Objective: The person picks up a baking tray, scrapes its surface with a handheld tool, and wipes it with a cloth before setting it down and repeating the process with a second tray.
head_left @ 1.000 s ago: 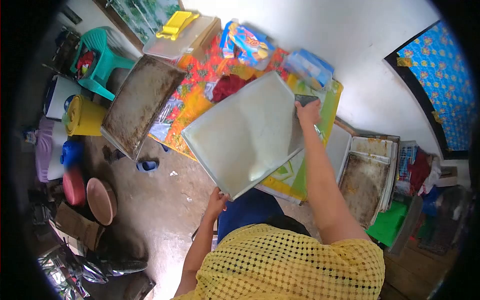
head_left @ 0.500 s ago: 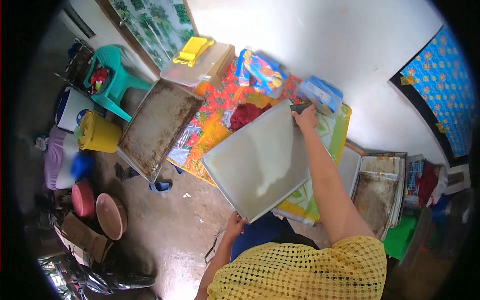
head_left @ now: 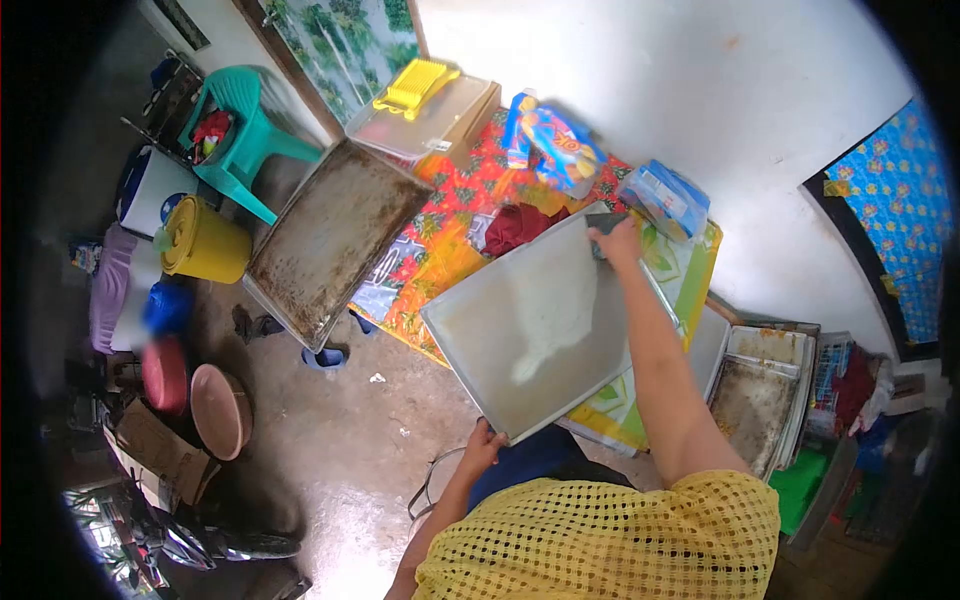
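Note:
A large grey metal baking tray lies tilted over the table's front edge, its near corner sticking out toward me. My left hand is closed on that near corner, thumb on the rim. At the far right corner my right hand presses a dark, flat, greyish-green pad against the tray's inner surface. Its exact kind is hard to make out. A dark red cloth lies just behind the tray's far rim.
A stained baking tray rests at the table's left end, near a clear lidded box. Blue packages stand against the wall. More stained trays are stacked at right. A yellow bucket and green chair stand left.
The view has shifted slightly, so most things sit a little further right. My right hand and the pad remain at the tray's far corner, slightly lower along it; my left hand keeps its hold.

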`<state>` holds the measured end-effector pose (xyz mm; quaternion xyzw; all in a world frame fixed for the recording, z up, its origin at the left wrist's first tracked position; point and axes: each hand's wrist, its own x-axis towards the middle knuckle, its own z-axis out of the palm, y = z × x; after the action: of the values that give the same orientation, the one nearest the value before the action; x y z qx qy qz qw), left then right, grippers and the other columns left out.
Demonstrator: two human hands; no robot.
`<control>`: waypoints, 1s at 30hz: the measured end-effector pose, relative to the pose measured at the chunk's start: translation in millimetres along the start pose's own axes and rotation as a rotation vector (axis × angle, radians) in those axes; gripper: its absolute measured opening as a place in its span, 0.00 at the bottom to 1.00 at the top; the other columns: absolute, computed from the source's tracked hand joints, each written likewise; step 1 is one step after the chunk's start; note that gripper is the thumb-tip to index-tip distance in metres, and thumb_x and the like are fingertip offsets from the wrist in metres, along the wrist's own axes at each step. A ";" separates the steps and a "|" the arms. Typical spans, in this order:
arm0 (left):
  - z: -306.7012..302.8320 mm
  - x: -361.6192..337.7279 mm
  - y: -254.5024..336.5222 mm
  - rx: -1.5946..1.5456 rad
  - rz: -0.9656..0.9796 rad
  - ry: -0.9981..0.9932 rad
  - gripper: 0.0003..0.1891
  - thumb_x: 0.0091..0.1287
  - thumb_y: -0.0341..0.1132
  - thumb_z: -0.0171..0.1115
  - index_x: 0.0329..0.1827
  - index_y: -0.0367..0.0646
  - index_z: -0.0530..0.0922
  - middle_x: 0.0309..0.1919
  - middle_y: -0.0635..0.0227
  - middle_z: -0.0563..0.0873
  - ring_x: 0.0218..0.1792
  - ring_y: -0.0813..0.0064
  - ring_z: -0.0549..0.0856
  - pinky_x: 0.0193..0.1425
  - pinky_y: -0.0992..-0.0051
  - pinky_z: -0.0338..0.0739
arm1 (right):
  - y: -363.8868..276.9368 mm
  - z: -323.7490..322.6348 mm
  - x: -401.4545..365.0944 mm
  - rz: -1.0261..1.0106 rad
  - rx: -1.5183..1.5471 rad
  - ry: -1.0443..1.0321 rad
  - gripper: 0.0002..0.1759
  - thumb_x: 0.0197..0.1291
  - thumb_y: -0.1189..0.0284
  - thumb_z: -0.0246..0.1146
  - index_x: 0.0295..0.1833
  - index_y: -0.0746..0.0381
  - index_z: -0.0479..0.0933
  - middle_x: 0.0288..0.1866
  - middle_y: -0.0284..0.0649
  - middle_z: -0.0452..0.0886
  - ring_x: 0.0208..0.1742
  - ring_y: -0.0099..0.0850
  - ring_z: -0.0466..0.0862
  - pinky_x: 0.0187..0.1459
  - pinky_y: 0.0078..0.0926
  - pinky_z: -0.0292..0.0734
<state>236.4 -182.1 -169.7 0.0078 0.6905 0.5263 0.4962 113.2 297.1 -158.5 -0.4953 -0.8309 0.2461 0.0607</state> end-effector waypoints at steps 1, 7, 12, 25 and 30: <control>0.5 2.3 -2.0 0.002 0.017 -0.010 0.23 0.66 0.31 0.59 0.62 0.40 0.65 0.26 0.66 0.79 0.18 0.79 0.74 0.19 0.77 0.70 | -8.1 2.6 -14.8 -0.047 -0.047 -0.029 0.59 0.40 0.46 0.74 0.67 0.70 0.53 0.64 0.56 0.69 0.63 0.48 0.73 0.59 0.44 0.70; 0.4 3.9 -4.6 -0.001 0.039 -0.012 0.26 0.66 0.31 0.57 0.66 0.41 0.61 0.29 0.62 0.82 0.15 0.80 0.73 0.16 0.80 0.67 | -13.3 -2.7 -40.5 0.117 -0.028 0.119 0.53 0.43 0.48 0.72 0.66 0.68 0.57 0.63 0.53 0.69 0.62 0.46 0.75 0.56 0.45 0.73; 4.0 0.8 1.1 0.003 0.008 -0.005 0.26 0.66 0.30 0.57 0.67 0.39 0.62 0.27 0.64 0.81 0.18 0.79 0.74 0.18 0.79 0.69 | -61.7 73.3 -114.9 0.025 -0.012 0.097 0.53 0.45 0.52 0.70 0.69 0.68 0.53 0.64 0.54 0.69 0.60 0.46 0.76 0.56 0.45 0.73; 5.2 5.6 -7.3 0.003 0.007 0.006 0.23 0.67 0.32 0.57 0.63 0.42 0.62 0.27 0.61 0.83 0.17 0.78 0.75 0.16 0.78 0.70 | -110.6 80.7 -191.9 -0.123 0.086 0.007 0.51 0.47 0.57 0.70 0.70 0.70 0.52 0.61 0.53 0.71 0.59 0.47 0.76 0.55 0.48 0.72; -0.5 6.2 -7.1 0.001 -0.006 -0.030 0.24 0.65 0.32 0.59 0.62 0.42 0.63 0.29 0.62 0.83 0.20 0.78 0.77 0.19 0.79 0.72 | -169.8 109.7 -255.7 -0.490 0.188 -0.510 0.54 0.47 0.56 0.71 0.71 0.71 0.49 0.67 0.59 0.64 0.67 0.51 0.67 0.66 0.44 0.63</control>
<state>236.5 -182.3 -179.2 0.0140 0.6834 0.5242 0.5079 68.9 -25.2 -138.0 -0.1964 -0.8870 0.4153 -0.0461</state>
